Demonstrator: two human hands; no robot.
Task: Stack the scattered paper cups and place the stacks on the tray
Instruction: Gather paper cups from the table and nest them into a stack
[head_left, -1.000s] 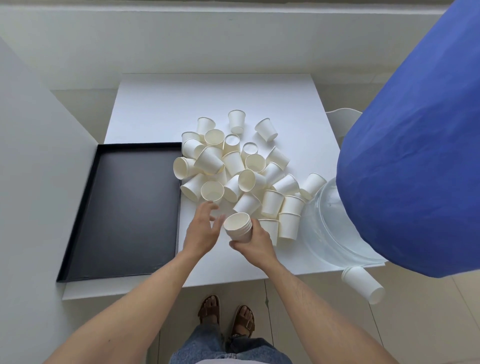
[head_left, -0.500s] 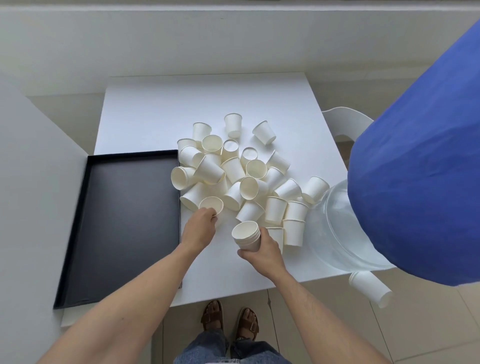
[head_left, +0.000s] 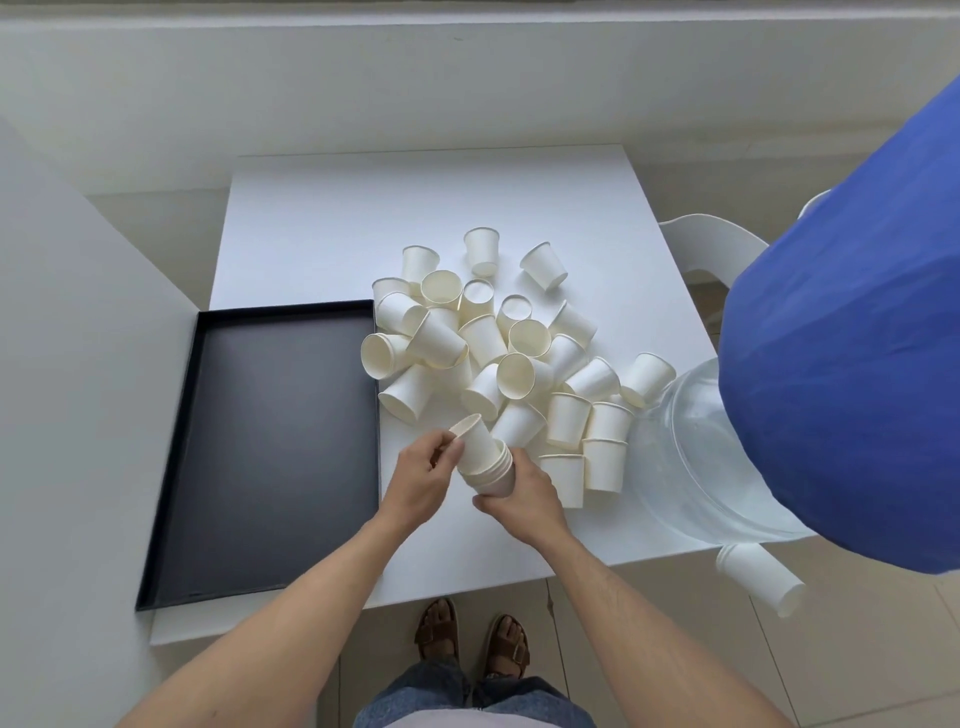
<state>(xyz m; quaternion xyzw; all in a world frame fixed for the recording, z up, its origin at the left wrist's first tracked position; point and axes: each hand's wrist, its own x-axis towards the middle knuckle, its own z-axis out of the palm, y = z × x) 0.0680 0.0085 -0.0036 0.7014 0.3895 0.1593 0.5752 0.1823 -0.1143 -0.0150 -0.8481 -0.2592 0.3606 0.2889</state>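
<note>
A: In the head view, how were the hands engaged?

B: A single cup (head_left: 474, 439) was pinched at its rim by the left hand (head_left: 420, 480) and was tilted into the mouth of a short stack (head_left: 493, 475), which was clasped around its base by the right hand (head_left: 524, 496). The stack was held just above the near part of the table (head_left: 322, 208), at about 6 o'clock from the heap.

A: How far along was the task judged to be?

B: Early. Only that one small stack had been built. The tray (head_left: 283, 441), at 9 o'clock from the heap, carried nothing. A large pile of loose cups (head_left: 483, 343) was left, some upright, some inverted, many on their sides and leaning on one another. One more cup (head_left: 761, 579) was seen beyond the table's near right corner, at about 4 o'clock; whether it lay on the floor could not be told.

A: And the surface and room?

B: A white tabletop was seen, with the black tray overhanging its left edge. A clear plastic container (head_left: 696, 467) sat at 3 o'clock, partly covered by blue fabric (head_left: 852, 338) close to the camera. A white chair (head_left: 701, 239) was glimpsed at 2 o'clock, with pale walls beyond. Tiled floor, sandalled feet and jeans were visible at 6 o'clock.
</note>
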